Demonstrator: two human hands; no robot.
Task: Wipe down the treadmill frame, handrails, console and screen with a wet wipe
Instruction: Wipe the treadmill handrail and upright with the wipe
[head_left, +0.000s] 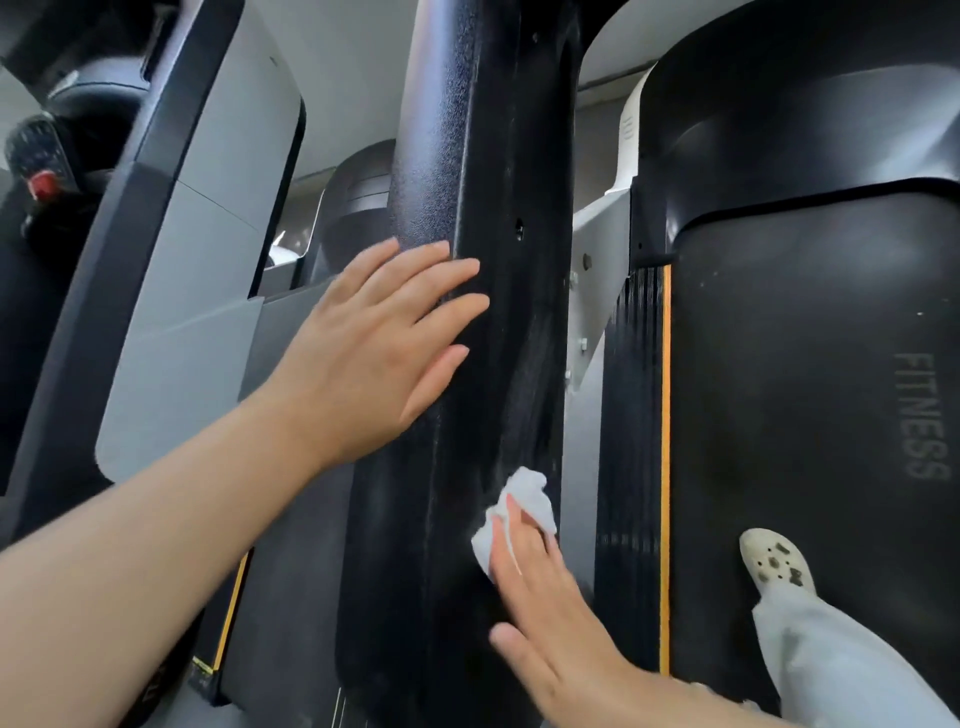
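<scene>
A thick black textured upright of the treadmill frame (483, 171) runs down the middle of the view. My left hand (374, 343) lies flat against its left side with the fingers straight. Lower down, my right hand (545, 603) presses a crumpled white wet wipe (524, 504) onto the upright's right face with straight fingers. The wipe shows above and beside my fingertips; part of it is hidden under them. A faint streaky smear runs up the surface above the wipe.
The black belt (810, 389), marked FITNESS and edged by an orange stripe (665, 467), lies on the right. A white perforated shoe (774, 561) and a light trouser leg stand on it. A grey neighbouring machine (208, 291) with a red button (44, 183) stands left.
</scene>
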